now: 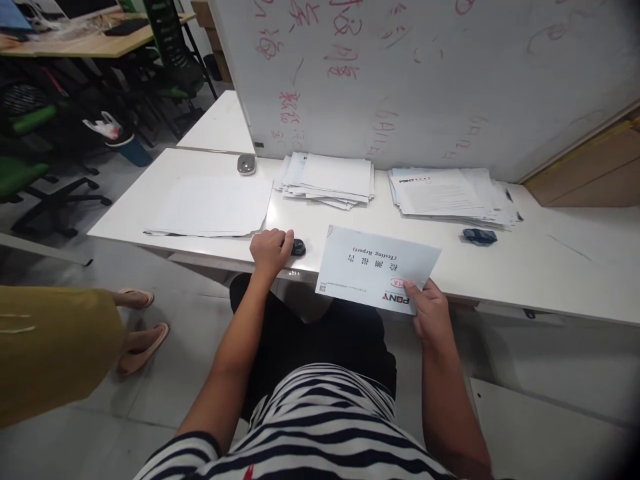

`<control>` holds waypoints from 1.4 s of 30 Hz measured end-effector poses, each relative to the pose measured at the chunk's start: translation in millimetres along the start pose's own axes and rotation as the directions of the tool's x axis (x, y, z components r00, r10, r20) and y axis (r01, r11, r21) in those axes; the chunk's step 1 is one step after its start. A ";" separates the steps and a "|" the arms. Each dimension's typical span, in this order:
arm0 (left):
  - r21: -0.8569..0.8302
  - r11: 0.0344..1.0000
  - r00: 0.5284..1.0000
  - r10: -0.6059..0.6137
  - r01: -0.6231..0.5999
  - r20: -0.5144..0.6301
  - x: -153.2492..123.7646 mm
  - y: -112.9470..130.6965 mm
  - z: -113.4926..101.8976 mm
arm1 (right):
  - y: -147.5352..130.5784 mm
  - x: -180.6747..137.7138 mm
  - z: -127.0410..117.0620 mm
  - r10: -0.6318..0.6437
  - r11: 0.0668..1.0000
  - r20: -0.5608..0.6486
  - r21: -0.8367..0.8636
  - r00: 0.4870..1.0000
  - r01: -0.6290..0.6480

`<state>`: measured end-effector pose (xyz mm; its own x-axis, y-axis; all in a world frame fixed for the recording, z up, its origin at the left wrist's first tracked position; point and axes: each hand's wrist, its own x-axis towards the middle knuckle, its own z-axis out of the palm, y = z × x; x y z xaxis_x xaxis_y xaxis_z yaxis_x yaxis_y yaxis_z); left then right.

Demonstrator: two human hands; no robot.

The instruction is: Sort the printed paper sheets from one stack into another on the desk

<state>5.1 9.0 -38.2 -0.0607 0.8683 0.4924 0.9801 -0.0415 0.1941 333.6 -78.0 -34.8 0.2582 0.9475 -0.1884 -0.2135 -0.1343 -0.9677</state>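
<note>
1. Right hand [431,313] is clamped on a Testing Report [367,267], thumb on top at the near right corner. It's a flat, pale blue-white rectangle of smooth paper with dark print, a red oval mark, a PONY logo and a tiny QR code.
2. The report sits across the front edge of the white surface [560,280], part of it out over the lap. Surface looks smooth, with a bit of shine.
3. Left hand [271,252] has its fingers curled in at the same edge, right against a small, black, rounded object [299,247]. Most of that's covered, so I can't tell if the hand is actually gripping it.
4. Behind the report there are two messy paper stacks, left [340,175] and right [440,193], corners fanned out all over.
5. Over on the left: wide, thin white sheets [210,207] lying flat, with a squarish, round-cornered grey gadget [246,165] just beyond.
6. Dark blue crumpled-looking lump [479,236] near the right stack, too blurry to name.
7. Backdrop's a glossy whiteboard [425,87] with red marker scribbles.
</note>
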 end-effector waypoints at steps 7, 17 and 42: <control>-0.029 0.999 1.000 0.020 -0.019 0.019 -1.6 -2.5 1.1 | 3.9 1.0 0.5 0.028 1.000 0.004 0.000 1.000 -0.028; -0.007 0.999 0.999 0.036 -0.035 0.024 -1.7 -1.4 -0.5 | 8.6 -1.0 5.5 0.084 0.996 0.008 0.018 0.996 -0.084; 0.010 0.994 0.989 0.109 -0.108 -0.100 -3.2 -2.9 1.1 | -42.6 221.8 139.7 -0.398 0.281 0.141 -0.922 0.907 0.266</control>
<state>2.7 7.0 -41.2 0.0276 0.8046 0.5932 0.9828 -0.1303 0.1310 268.3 178.5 -11.9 0.1866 0.9533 0.2376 0.8776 -0.0530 -0.4764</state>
